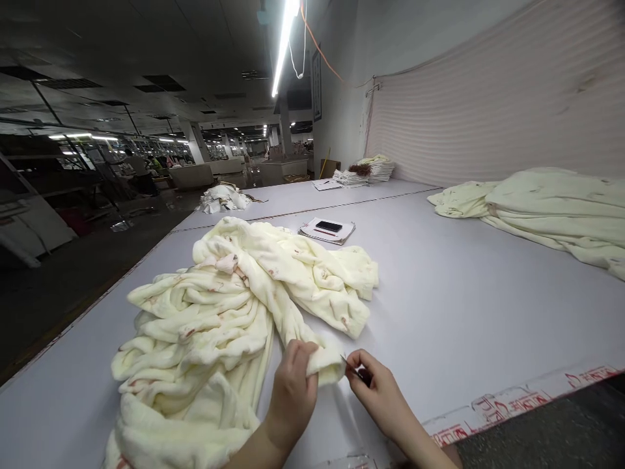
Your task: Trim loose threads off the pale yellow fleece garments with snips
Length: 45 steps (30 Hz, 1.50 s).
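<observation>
A pale yellow fleecy garment (288, 280) with small brownish-pink marks lies bunched across the table's left half. My left hand (295, 384) is closed on the end of one sleeve (331, 366), its open cuff facing right. In my right hand (374, 384) is a pair of small thread snips (363, 375), mostly covered by my fingers. Their thin dark tip points left at the cuff edge; I cannot tell whether it touches the cloth. Another sleeve (342, 312) of the garment lies just beyond my hands.
Beyond the garment, a phone (329, 226) and a red pen (325, 232) lie on a stack of papers (305, 229). More pale yellow cloth (547, 208) is heaped at right. White cloth pieces (224, 198) and folded stacks (375, 170) sit farther back. The table's front edge (508, 409) carries red-printed tape.
</observation>
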Each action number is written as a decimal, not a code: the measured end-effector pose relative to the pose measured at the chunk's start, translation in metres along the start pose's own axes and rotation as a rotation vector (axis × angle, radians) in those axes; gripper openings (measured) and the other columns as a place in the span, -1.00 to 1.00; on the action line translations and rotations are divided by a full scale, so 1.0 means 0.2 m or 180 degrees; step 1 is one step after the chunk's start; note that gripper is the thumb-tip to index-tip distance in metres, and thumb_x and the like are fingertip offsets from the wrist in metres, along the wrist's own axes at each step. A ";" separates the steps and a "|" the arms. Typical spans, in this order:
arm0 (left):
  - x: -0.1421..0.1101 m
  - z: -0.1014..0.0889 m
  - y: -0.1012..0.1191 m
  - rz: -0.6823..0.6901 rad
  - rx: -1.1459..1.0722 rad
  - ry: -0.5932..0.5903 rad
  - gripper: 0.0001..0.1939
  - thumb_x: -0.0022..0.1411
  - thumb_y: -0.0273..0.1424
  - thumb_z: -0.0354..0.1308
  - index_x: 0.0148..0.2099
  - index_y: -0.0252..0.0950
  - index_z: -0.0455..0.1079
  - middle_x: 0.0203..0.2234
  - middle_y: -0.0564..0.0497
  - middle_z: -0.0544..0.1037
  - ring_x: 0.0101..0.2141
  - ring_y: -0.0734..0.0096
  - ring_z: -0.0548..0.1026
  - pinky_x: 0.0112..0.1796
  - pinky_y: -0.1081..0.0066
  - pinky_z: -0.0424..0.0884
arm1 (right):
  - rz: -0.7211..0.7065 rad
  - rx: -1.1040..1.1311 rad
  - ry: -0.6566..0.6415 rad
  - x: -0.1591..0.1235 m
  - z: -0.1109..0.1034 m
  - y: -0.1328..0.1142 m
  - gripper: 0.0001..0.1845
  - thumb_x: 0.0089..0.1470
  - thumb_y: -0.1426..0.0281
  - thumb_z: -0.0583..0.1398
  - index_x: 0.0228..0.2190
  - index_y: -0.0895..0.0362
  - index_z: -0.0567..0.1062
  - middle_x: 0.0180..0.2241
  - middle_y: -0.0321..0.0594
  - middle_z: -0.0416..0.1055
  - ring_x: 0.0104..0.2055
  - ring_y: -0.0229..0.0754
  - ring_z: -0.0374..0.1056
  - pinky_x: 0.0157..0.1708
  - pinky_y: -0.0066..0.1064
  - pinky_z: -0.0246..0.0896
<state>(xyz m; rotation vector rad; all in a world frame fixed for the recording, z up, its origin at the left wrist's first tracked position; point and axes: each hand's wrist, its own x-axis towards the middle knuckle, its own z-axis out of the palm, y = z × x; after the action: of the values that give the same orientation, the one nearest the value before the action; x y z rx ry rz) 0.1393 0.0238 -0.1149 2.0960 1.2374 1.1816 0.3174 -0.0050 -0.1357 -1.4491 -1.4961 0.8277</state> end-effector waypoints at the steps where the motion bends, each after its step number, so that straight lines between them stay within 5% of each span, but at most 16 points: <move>1: -0.01 0.00 -0.02 0.0262 0.0190 0.0258 -0.66 0.04 -0.66 -0.07 -0.16 -0.25 0.30 -0.35 -0.03 0.36 -0.29 0.28 0.39 -0.22 0.33 0.32 | -0.0003 0.0017 -0.0065 -0.01 -0.01 0.00 -0.87 0.07 0.37 0.10 -0.51 0.09 0.32 -0.56 -0.39 0.26 -0.55 -0.29 0.18 -0.55 -0.49 0.10; 6: -0.03 0.00 -0.04 0.0895 0.0357 0.0496 -0.62 0.07 -0.70 -0.04 -0.12 -0.18 0.14 -0.34 0.02 0.36 -0.29 0.37 0.42 -0.20 0.39 0.36 | -0.0341 -0.0137 0.0055 -0.05 -0.07 -0.10 -0.83 0.11 0.29 0.12 -0.26 0.06 0.44 -0.33 -0.22 0.39 -0.33 -0.17 0.32 -0.39 -0.42 0.24; 9: -0.01 0.00 -0.02 0.0814 0.0199 0.0315 -0.63 0.03 -0.69 -0.02 -0.16 -0.18 0.14 -0.37 0.04 0.36 -0.31 0.36 0.42 -0.23 0.39 0.37 | -0.0626 -0.0271 -0.0166 -0.06 -0.07 -0.17 -0.75 0.16 0.27 0.07 -0.16 0.02 0.46 -0.24 -0.17 0.40 -0.28 -0.15 0.36 -0.33 -0.39 0.26; 12: 0.00 -0.04 0.02 0.0517 0.0047 -0.0034 -0.65 -0.10 -0.70 -0.02 -0.28 -0.19 0.16 -0.26 -0.03 0.39 -0.13 0.24 0.40 -0.11 0.30 0.32 | -0.0599 -0.0309 -0.0217 -0.02 -0.07 -0.13 -0.73 0.19 0.28 0.03 -0.27 0.03 0.51 -0.33 -0.19 0.41 -0.32 -0.16 0.36 -0.32 -0.38 0.27; 15: 0.00 -0.12 0.05 0.0064 -0.0184 -0.1119 -0.66 -0.20 -0.67 0.00 -0.34 -0.20 0.22 -0.05 -0.06 0.38 0.02 0.16 0.31 0.02 0.26 0.22 | -0.0452 -0.0617 0.0117 0.09 -0.11 0.01 -0.76 0.10 0.32 0.09 -0.20 0.03 0.47 -0.29 -0.22 0.39 -0.31 -0.16 0.35 -0.35 -0.38 0.26; 18: 0.03 -0.16 0.07 -0.0680 -0.0108 -0.2551 -0.71 -0.12 -0.48 0.19 -0.25 -0.17 0.38 -0.17 -0.03 0.49 -0.16 0.14 0.44 -0.17 0.31 0.32 | -0.0365 -0.1166 0.0518 0.26 -0.16 0.18 -0.55 -0.03 0.47 0.10 -0.06 -0.03 0.41 -0.33 -0.27 0.32 -0.51 -0.25 0.24 -0.52 -0.44 0.11; 20: 0.07 -0.13 0.06 -0.1135 0.0118 -0.3032 -0.67 -0.10 -0.28 0.26 -0.20 -0.16 0.44 -0.27 -0.04 0.54 -0.31 0.14 0.47 -0.32 0.32 0.33 | -0.0389 -0.1144 0.0519 0.39 -0.19 0.24 -0.59 -0.07 0.51 0.09 -0.17 -0.03 0.48 -0.38 -0.30 0.29 -0.56 -0.30 0.17 -0.55 -0.46 0.03; 22: 0.12 -0.06 0.05 -0.1345 0.0189 -0.2916 -0.68 -0.04 -0.20 0.22 -0.21 -0.19 0.45 -0.34 -0.04 0.55 -0.38 0.17 0.46 -0.39 0.34 0.29 | -0.0444 -0.0969 0.0474 0.48 -0.20 0.26 -0.74 -0.07 0.50 0.10 -0.33 0.02 0.51 -0.40 -0.31 0.28 -0.52 -0.28 0.19 -0.52 -0.47 0.04; 24: 0.16 0.03 0.03 -0.1427 0.0018 -0.2321 -0.68 0.04 -0.21 0.15 -0.14 -0.21 0.40 -0.35 -0.04 0.52 -0.38 0.22 0.45 -0.37 0.35 0.29 | -0.0460 -0.0746 0.0461 0.53 -0.20 0.25 -0.88 -0.02 0.42 0.11 -0.48 0.07 0.47 -0.44 -0.32 0.27 -0.46 -0.25 0.23 -0.48 -0.46 0.10; 29: 0.24 0.25 0.02 -0.1392 -0.0751 -0.0585 -0.53 0.02 -0.23 0.23 -0.06 -0.25 0.19 -0.21 -0.08 0.43 -0.30 0.27 0.43 -0.27 0.32 0.33 | -0.0437 -0.0160 0.0303 0.45 -0.17 0.16 -0.67 0.09 0.21 0.10 -0.61 0.12 0.33 -0.57 -0.37 0.21 -0.51 -0.28 0.20 -0.54 -0.49 0.16; 33: 0.25 0.28 0.03 -0.1281 -0.0916 0.0176 -0.56 0.12 -0.26 0.15 0.00 -0.23 0.10 -0.22 -0.10 0.38 -0.25 0.25 0.41 -0.33 0.35 0.36 | -0.0371 0.0060 0.0271 0.35 -0.16 0.11 -0.67 0.08 0.20 0.13 -0.61 0.11 0.30 -0.58 -0.36 0.22 -0.52 -0.28 0.17 -0.57 -0.49 0.12; 35: 0.24 0.25 0.04 -0.1078 -0.0850 0.0110 -0.58 0.17 -0.27 0.10 0.05 -0.23 0.13 -0.19 -0.10 0.37 -0.25 0.27 0.40 -0.29 0.35 0.35 | -0.0382 -0.0034 0.0369 0.33 -0.15 0.08 -0.69 0.09 0.20 0.13 -0.58 0.10 0.29 -0.55 -0.34 0.24 -0.51 -0.27 0.16 -0.55 -0.48 0.10; 38: 0.23 0.18 0.05 -0.0987 -0.1074 -0.0508 -0.71 0.20 -0.26 0.07 -0.05 -0.25 0.35 -0.25 -0.07 0.42 -0.26 0.27 0.37 -0.22 0.35 0.30 | -0.0381 -0.0202 0.0623 0.32 -0.14 0.05 -0.76 0.10 0.23 0.10 -0.52 0.07 0.27 -0.52 -0.32 0.25 -0.51 -0.26 0.16 -0.57 -0.47 0.06; 41: 0.23 0.16 0.05 -0.1558 -0.2147 -0.0924 -0.72 0.19 -0.23 0.08 -0.18 -0.31 0.45 -0.35 -0.03 0.47 -0.25 0.26 0.38 -0.17 0.33 0.27 | -0.0297 -0.0294 0.0823 0.33 -0.12 0.02 -0.82 0.07 0.30 0.10 -0.50 0.05 0.20 -0.55 -0.37 0.20 -0.54 -0.27 0.12 -0.59 -0.48 0.04; 45: 0.23 0.17 0.03 -0.1969 -0.3513 -0.0756 -0.71 0.17 -0.29 0.12 -0.10 -0.32 0.46 -0.24 -0.07 0.52 -0.14 0.23 0.39 -0.07 0.31 0.23 | -0.0331 -0.0507 0.0395 0.32 -0.13 -0.02 -0.85 0.01 0.40 0.10 -0.54 0.06 0.22 -0.57 -0.38 0.23 -0.53 -0.26 0.16 -0.56 -0.48 0.08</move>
<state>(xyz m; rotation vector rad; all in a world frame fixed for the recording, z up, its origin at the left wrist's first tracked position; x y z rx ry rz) 0.1805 0.0618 -0.1083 0.9062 0.7298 0.9337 0.3431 0.0553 -0.1135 -1.4959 -1.5566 0.5561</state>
